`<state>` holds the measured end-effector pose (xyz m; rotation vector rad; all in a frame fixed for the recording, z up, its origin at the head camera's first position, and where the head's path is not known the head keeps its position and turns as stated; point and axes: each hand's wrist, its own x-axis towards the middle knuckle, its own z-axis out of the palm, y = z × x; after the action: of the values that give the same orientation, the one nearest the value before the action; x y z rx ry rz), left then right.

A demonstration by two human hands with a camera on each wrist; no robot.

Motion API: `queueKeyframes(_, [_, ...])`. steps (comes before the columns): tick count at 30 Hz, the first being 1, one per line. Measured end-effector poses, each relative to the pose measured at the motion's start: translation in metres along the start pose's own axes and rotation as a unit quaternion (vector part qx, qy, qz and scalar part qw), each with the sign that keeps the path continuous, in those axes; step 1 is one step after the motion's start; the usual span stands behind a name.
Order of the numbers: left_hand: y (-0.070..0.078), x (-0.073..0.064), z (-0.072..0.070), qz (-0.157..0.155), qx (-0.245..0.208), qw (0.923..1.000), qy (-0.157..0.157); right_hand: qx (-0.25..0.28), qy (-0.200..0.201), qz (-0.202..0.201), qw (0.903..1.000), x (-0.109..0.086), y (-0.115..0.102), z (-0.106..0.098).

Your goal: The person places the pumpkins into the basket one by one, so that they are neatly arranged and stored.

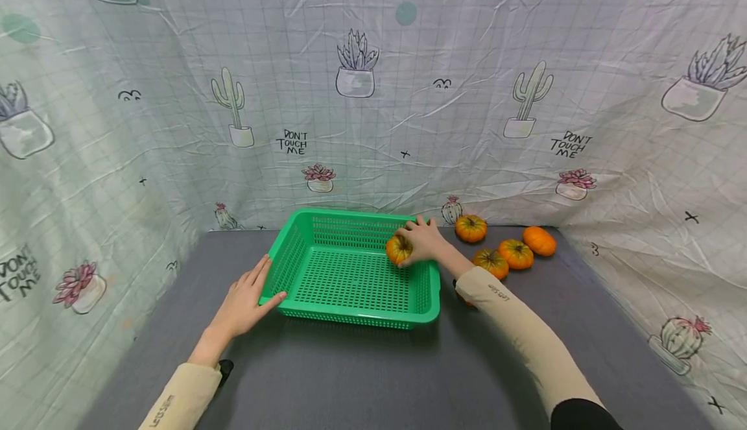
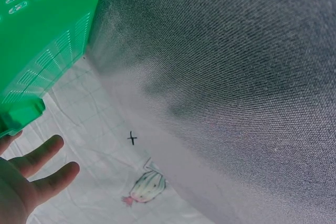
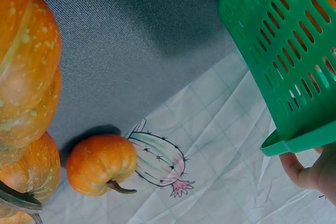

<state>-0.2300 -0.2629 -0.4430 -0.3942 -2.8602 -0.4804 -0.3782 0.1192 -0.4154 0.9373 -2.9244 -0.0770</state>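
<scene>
While my right hand (image 1: pixel 425 242) grasps one orange pumpkin (image 1: pixel 397 250) toward two o'clock within the green basket (image 1: pixel 350 314), my left hand (image 1: pixel 244 300), relaxed with fingers extended, touches the basket's nine o'clock side. More pumpkins (image 1: pixel 515 255) sit on the grey tabletop (image 1: pixel 362 378) around three o'clock. I cannot tell whether mine rests or hangs.

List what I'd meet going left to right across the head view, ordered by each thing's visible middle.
Left hand → green basket → gripped pumpkin → right hand → farthest pumpkin → rightmost pumpkin.
</scene>
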Motion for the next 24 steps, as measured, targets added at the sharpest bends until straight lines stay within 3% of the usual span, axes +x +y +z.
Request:
queueKeyframes(10, [0.0012, -0.0015, 0.0012, 0.002, 0.001, 1.0000, 0.001, -0.022, -0.028, -0.002, 0.9994, 0.0013, -0.0026, 0.0045])
queueKeyframes(24, [0.0030, -0.0012, -0.0003, 0.000, 0.001, 1.0000, 0.001, -0.044, -0.025, -0.012, 0.9986, 0.0009, -0.0030, 0.0050])
